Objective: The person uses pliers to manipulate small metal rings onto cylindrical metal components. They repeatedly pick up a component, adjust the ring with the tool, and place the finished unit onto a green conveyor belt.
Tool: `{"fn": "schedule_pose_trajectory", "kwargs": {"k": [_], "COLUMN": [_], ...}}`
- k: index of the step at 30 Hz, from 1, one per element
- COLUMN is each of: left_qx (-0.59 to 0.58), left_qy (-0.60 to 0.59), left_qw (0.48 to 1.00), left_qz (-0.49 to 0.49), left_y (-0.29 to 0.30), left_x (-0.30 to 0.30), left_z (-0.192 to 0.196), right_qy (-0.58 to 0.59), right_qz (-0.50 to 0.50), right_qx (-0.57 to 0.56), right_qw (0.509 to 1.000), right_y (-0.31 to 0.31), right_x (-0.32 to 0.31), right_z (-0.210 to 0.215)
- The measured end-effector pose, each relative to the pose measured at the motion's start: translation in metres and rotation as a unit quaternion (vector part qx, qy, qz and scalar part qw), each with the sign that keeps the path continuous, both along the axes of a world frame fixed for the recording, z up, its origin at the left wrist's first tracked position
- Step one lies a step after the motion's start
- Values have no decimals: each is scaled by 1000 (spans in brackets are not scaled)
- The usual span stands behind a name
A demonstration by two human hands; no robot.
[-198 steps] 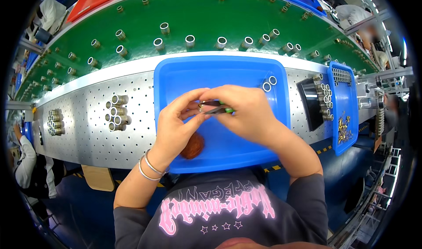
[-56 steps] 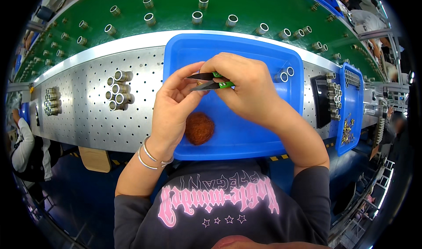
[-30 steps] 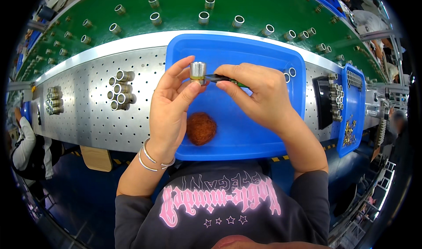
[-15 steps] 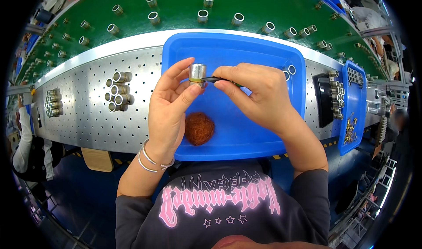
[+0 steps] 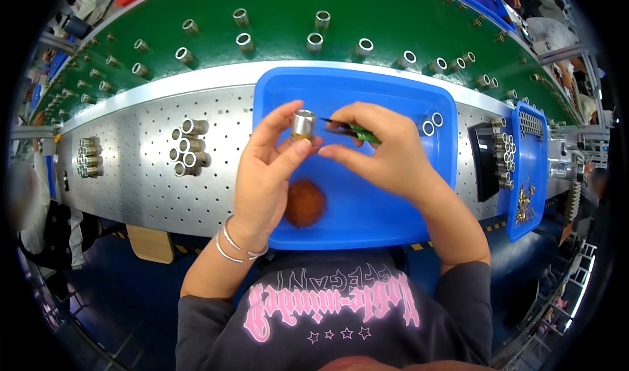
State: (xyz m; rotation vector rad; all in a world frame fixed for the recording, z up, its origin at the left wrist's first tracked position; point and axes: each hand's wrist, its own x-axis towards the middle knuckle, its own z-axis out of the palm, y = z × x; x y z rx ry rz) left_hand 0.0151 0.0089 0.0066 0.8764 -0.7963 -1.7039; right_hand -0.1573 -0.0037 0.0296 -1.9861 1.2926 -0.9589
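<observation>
My left hand pinches a small silver metal sleeve between thumb and fingers, held upright above the blue tray. My right hand grips green-handled tweezers whose dark tips point left at the sleeve, close to its side. Under my hands a round rust-brown pad lies in the tray. Two loose silver sleeves rest at the tray's right end.
A pile of silver sleeves lies on the perforated metal bench left of the tray. Behind runs a green belt carrying several upright sleeves. At right stands a narrow blue bin with small parts and a dark holder.
Earlier both hands were closed together over the tweezers; since then my left hand has lifted a silver sleeve into sight. In the last half second hardly anything moved.
</observation>
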Motion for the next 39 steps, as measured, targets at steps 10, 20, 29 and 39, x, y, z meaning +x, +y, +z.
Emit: {"fn": "schedule_pose_trajectory", "kwargs": {"k": [10, 20, 29, 39], "left_qx": [39, 64, 20, -38], "left_qy": [54, 85, 12, -76], "left_qw": [997, 993, 997, 994], "left_qz": [-38, -58, -67, -67], "left_y": [0, 2, -1, 4], "left_x": [3, 2, -2, -6], "left_z": [3, -2, -2, -2], "right_qy": [-27, -81, -43, -38], "right_qz": [38, 17, 27, 33], "right_qx": [21, -27, -56, -70], "right_qw": [999, 996, 997, 996], "right_y": [0, 1, 1, 6], "right_x": [-6, -6, -4, -4], "right_z": [-1, -2, -7, 0]}}
